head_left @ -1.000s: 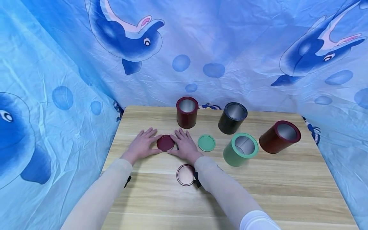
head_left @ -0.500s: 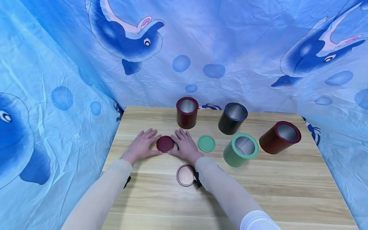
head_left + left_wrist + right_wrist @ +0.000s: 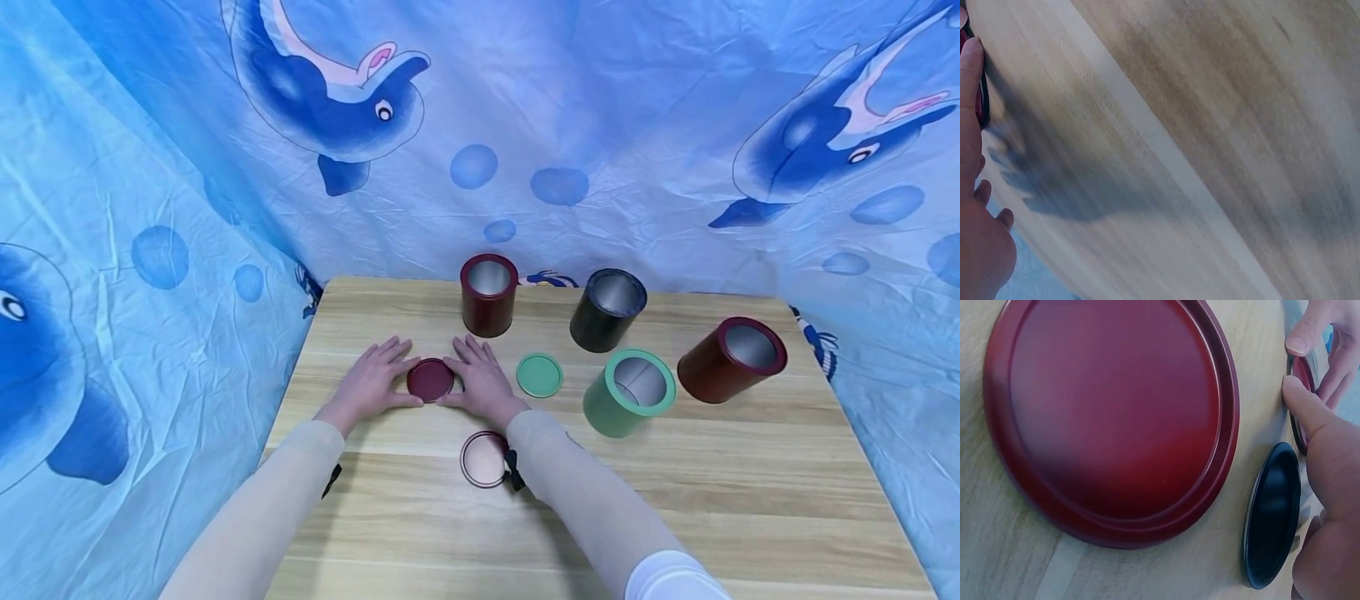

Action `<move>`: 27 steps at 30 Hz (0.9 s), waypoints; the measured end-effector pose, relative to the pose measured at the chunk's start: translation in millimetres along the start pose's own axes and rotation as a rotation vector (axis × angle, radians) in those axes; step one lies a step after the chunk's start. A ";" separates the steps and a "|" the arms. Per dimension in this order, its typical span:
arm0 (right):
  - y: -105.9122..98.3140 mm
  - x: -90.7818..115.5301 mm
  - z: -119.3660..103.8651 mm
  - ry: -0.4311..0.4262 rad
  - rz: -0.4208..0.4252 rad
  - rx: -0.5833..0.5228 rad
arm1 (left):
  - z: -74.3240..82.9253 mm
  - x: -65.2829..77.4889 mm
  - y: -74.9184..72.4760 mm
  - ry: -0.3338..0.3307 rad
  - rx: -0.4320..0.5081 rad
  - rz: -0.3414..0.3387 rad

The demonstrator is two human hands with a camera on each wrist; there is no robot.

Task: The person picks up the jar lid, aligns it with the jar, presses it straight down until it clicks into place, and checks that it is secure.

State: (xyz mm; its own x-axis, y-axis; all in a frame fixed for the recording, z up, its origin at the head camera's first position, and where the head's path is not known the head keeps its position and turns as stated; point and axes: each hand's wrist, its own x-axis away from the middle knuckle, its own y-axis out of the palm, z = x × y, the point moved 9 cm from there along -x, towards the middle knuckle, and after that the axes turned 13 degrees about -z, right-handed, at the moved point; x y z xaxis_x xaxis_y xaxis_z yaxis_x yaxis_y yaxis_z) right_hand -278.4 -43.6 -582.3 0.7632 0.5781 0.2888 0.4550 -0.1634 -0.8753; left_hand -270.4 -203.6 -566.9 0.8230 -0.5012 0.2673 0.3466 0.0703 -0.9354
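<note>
A dark red round lid (image 3: 431,380) lies between the two hands in the head view. The left hand (image 3: 371,383) grips its left side, index finger at the far edge and thumb at the near edge. From the opposite side the right hand (image 3: 482,382) grips it the same way. In the right wrist view, the right thumb (image 3: 1310,406) lies at that lid's rim, with the left thumb above. A black lid (image 3: 1272,519) lies beneath the right hand, mostly hidden in the head view. Another dark red lid (image 3: 1119,425) rests near the right wrist.
A green lid (image 3: 539,375) lies right of the right hand. Behind stand an upright dark red can (image 3: 487,312) and a black can (image 3: 600,325). A green can (image 3: 615,408) and a second dark red can (image 3: 712,367) stand at the right of the wooden table (image 3: 735,500).
The dark red lid between the hands has shifted slightly toward the person. Both hands stay almost in place around it; the cans and other lids keep their places.
</note>
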 end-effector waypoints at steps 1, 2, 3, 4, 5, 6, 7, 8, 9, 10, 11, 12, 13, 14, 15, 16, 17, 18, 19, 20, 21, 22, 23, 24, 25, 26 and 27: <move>0.6 -0.1 0.1 0.000 -0.003 -0.005 | 0.6 0.4 0.4 0.004 0.001 0.006; 1.2 -0.2 0.4 0.000 -0.004 -0.012 | 1.2 0.9 0.5 0.006 0.004 0.012; 1.8 -0.4 0.8 -0.001 -0.004 -0.015 | 1.8 1.4 0.2 0.010 0.008 0.018; 2.2 -0.6 1.0 -0.002 -0.001 -0.017 | 2.1 1.8 0.3 0.012 0.011 0.024; 3.0 -1.1 1.4 -0.004 0.000 -0.021 | 2.6 2.2 0.2 0.015 0.014 0.029; 3.5 -1.3 1.7 -0.006 0.003 -0.024 | 2.8 2.7 0.3 0.016 0.015 0.035; 3.9 -1.4 1.9 -0.010 0.007 -0.030 | 3.0 3.1 0.4 0.017 0.019 0.040; 4.1 -1.5 2.0 -0.014 0.011 -0.036 | 3.2 3.6 0.3 0.017 0.023 0.042; 4.1 -1.7 2.2 -0.019 0.016 -0.041 | 3.2 3.9 0.6 0.016 0.026 0.045; 4.1 -1.6 2.4 -0.023 0.019 -0.047 | 3.2 4.2 0.9 0.016 0.029 0.048; 4.0 -1.4 2.5 -0.028 0.023 -0.051 | 3.2 4.6 1.3 0.015 0.033 0.051; 3.8 -1.0 2.6 -0.031 0.025 -0.054 | 3.3 5.0 1.4 0.014 0.037 0.052; 3.6 -0.7 2.6 -0.034 0.027 -0.055 | 3.4 5.3 1.7 0.013 0.041 0.054; 3.4 -0.3 2.7 -0.036 0.028 -0.057 | 3.5 5.6 1.9 0.013 0.040 0.057; 3.1 0.0 2.9 -0.039 0.030 -0.056 | 3.7 6.1 1.9 0.013 0.041 0.061; 2.9 0.6 2.8 -0.041 0.030 -0.056 | 3.9 6.6 1.7 0.013 0.040 0.066; 2.6 1.2 2.7 -0.044 0.030 -0.057 | 4.0 7.2 1.5 0.014 0.040 0.070; 2.2 1.9 2.4 -0.047 0.030 -0.062 | 4.0 7.7 1.1 0.015 0.040 0.075; 1.5 2.6 2.1 -0.053 0.032 -0.068 | 4.1 8.1 0.8 0.017 0.037 0.081; 0.7 3.3 1.8 -0.057 0.033 -0.075 | 4.2 8.7 0.2 0.018 0.037 0.086; -0.1 4.3 1.4 -0.061 0.033 -0.081 | 4.1 9.3 -0.8 0.019 0.040 0.093; -1.4 5.5 0.7 -0.067 0.034 -0.090 | 4.2 10.1 -2.1 0.020 0.041 0.099; -2.8 6.7 0.1 -0.072 0.036 -0.099 | 4.2 10.8 -3.6 0.022 0.042 0.105; -4.7 8.1 -0.7 -0.079 0.041 -0.110 | 4.3 11.5 -5.2 0.024 0.044 0.113; -6.7 9.6 -1.5 -0.086 0.046 -0.122 | 4.5 12.2 -7.3 0.027 0.048 0.121; -9.0 11.4 -2.4 -0.094 0.053 -0.134 | 5.2 13.3 -10.1 0.031 0.052 0.129; -11.4 13.2 -3.4 -0.101 0.060 -0.142 | 5.9 14.2 -12.7 0.036 0.053 0.136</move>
State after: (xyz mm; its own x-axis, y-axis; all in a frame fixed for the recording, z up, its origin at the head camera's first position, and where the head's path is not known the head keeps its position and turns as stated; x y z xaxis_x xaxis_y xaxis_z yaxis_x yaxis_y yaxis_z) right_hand -272.0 -36.8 -567.3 0.7444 0.6397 0.1914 0.4760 -0.3074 -0.8240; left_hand -260.4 -206.5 -549.9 0.8476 -0.5146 0.1296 0.2570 0.1845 -0.9486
